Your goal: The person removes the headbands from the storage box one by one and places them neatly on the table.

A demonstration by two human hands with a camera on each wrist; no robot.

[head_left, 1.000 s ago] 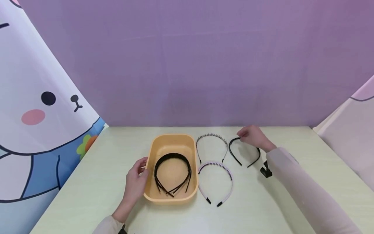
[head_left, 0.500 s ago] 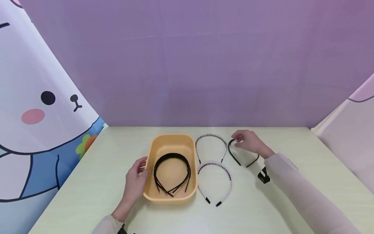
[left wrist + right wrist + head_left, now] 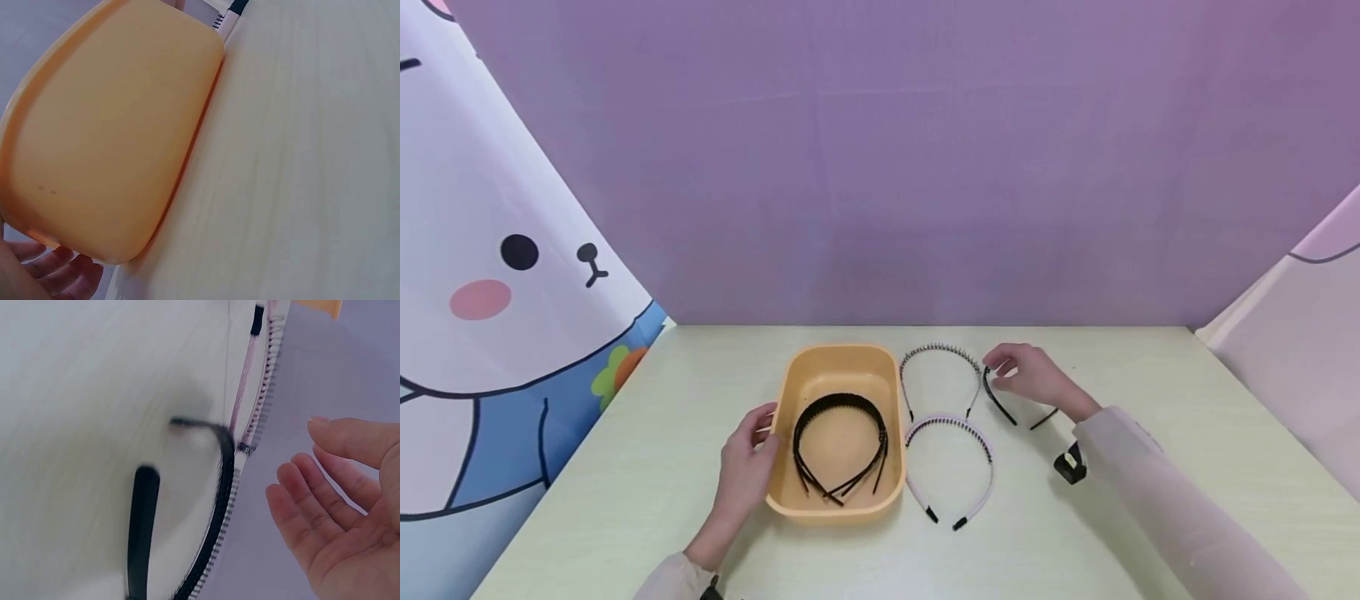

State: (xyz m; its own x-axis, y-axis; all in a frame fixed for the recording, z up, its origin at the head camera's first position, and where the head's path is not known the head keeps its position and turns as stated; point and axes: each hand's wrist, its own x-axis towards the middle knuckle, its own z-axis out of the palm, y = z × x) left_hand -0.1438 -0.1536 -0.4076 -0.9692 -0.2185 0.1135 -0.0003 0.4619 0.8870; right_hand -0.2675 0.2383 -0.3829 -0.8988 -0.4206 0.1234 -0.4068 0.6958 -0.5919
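My left hand (image 3: 748, 462) holds the left side of a yellow-orange plastic bin (image 3: 838, 518); its fingers curl along the outer wall in the left wrist view. Inside the bin lie black headbands (image 3: 838, 400), overlapping, so I cannot tell how many. My right hand (image 3: 1030, 373) hovers at a thin black headband (image 3: 1000, 408) on the table and partly hides it in the head view. From the right wrist, its relaxed fingers (image 3: 312, 512) look spread and apart from that headband. Beside the bin lie a lilac headband (image 3: 991, 479) and a toothed headband (image 3: 940, 346).
The pale table (image 3: 625, 433) ends at a purple cloth backdrop (image 3: 925, 208). A cartoon-printed cloth (image 3: 512, 358) hangs at the left, and another pale cloth (image 3: 1300, 333) at the right. A black strap piece (image 3: 1070, 463) shows under the right sleeve.
My right hand has shifted left and slightly nearer, away from the black headband's top, with its fingers loosening. That headband stays about where it was. My left hand and the bin hold still.
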